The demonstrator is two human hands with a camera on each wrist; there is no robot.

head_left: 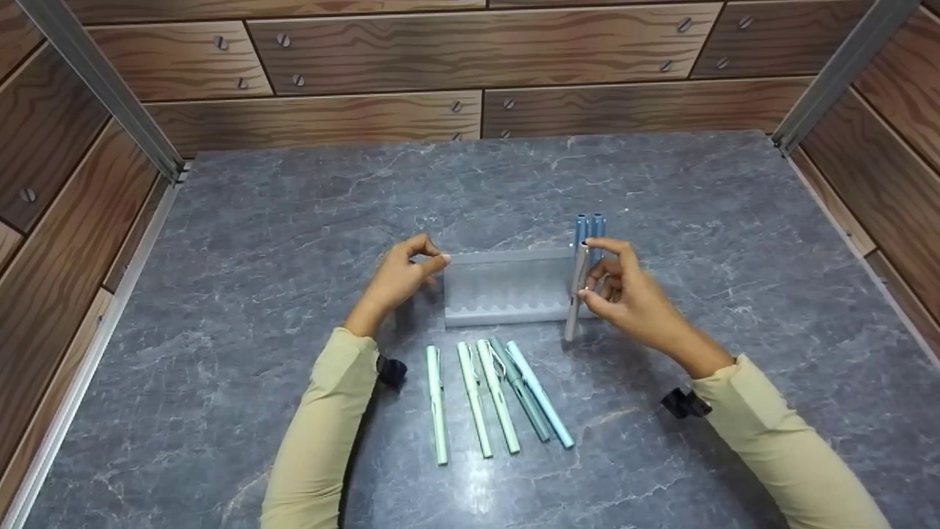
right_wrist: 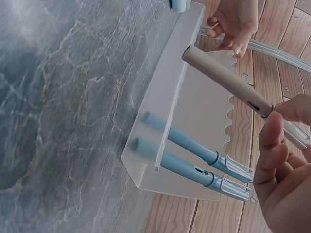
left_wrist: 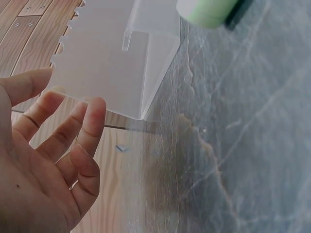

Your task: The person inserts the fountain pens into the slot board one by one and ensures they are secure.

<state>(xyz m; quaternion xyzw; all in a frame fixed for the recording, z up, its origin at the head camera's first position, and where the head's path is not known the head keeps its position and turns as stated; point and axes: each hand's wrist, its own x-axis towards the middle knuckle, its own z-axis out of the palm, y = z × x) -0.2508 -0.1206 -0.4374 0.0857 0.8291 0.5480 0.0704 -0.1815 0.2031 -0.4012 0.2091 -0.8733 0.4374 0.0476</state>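
A clear, notched pen stand (head_left: pixel 507 283) is in the middle of the table. My left hand (head_left: pixel 400 273) pinches its upper left corner between thumb and fingers; the left wrist view shows the fingertips at the stand's edge (left_wrist: pixel 104 63). In my right hand (head_left: pixel 630 294) is a grey-beige capped pen (right_wrist: pixel 228 80), gripped near its cap and tilted in front of the stand's right part. Its lower end is free of the fingers. Two blue pens (right_wrist: pixel 175 165) lean side by side in the stand's right end, partly behind my right hand in the head view.
Several capped pens lie on the table in front of the stand: three light green pens (head_left: pixel 474 400), a dark teal pen (head_left: pixel 525 397) and a light blue pen (head_left: pixel 543 400). Wood-patterned panels (head_left: pixel 470 48) and metal posts (head_left: pixel 103 81) border the grey marbled table (head_left: pixel 294 220).
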